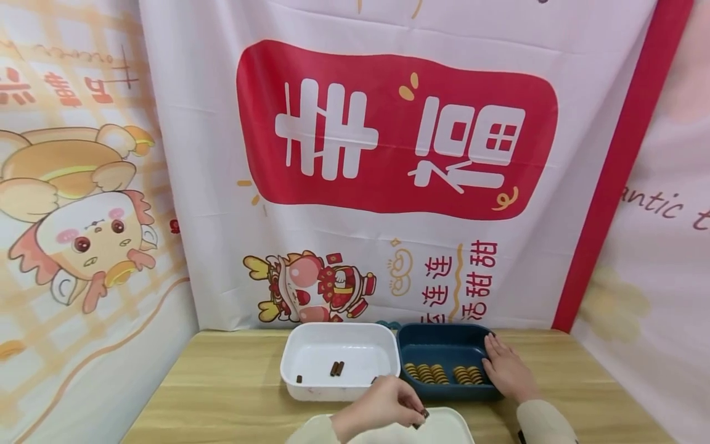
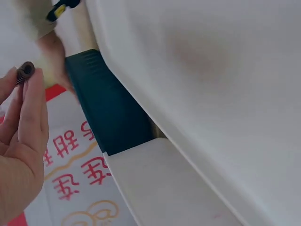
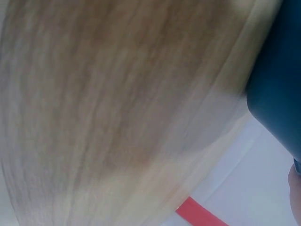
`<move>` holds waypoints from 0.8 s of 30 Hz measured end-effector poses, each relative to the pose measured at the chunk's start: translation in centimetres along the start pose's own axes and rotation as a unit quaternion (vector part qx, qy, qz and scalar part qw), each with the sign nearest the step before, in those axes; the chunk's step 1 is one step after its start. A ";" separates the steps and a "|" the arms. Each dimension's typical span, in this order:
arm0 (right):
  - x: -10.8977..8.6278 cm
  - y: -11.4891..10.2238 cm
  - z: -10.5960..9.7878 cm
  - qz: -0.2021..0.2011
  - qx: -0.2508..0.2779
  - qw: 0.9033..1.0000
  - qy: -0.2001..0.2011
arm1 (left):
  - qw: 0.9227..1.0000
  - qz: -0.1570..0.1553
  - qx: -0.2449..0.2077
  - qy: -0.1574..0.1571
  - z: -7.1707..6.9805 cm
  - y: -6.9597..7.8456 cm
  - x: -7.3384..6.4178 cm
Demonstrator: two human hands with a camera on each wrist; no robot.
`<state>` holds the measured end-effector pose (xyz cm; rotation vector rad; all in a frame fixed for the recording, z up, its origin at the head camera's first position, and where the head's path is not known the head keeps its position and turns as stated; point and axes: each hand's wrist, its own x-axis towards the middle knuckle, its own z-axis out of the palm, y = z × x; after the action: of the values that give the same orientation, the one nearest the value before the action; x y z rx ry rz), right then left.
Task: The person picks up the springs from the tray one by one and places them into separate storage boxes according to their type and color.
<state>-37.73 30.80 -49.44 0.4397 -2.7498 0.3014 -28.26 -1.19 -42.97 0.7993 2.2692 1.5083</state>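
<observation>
My left hand (image 1: 383, 404) pinches a short, dark brown wafer-roll-like piece (image 1: 421, 419) between thumb and fingers, over a white tray (image 1: 452, 425). In the left wrist view this piece (image 2: 25, 71) shows a hollow round end and ridged sides. Fairly straight fingers of my right hand (image 1: 510, 373) lie on the right rim of a dark blue bin (image 1: 444, 339). Brown-and-tan striped round pieces (image 1: 432, 374) stand in rows inside that bin. To its left, a white bin (image 1: 310, 348) holds two dark brown sticks (image 1: 336, 369) and a small dark piece (image 1: 299, 379).
All three containers are on a wood-grain table (image 1: 222, 376), the two bins side by side behind the tray. A printed cloth (image 1: 205, 185) hangs right behind them, with more cloth at both sides.
</observation>
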 end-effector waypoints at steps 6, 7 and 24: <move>0.0 0.3 0.3 -0.003 -0.008 1.000 0.006 | 0.977 -0.086 -0.187 0.051 -1.3 0.0 -0.2; 0.0 0.3 0.4 -0.004 -0.008 1.000 0.006 | 0.971 -0.094 -0.212 0.059 -1.7 -0.1 -0.2; 0.1 -0.1 0.0 0.003 0.003 1.000 0.008 | 0.897 -0.055 -0.422 0.117 -8.0 -1.5 -0.6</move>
<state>-37.75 30.69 -49.41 0.4281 -2.7368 0.3129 -32.47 -7.92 -41.13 0.2282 1.4622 2.3316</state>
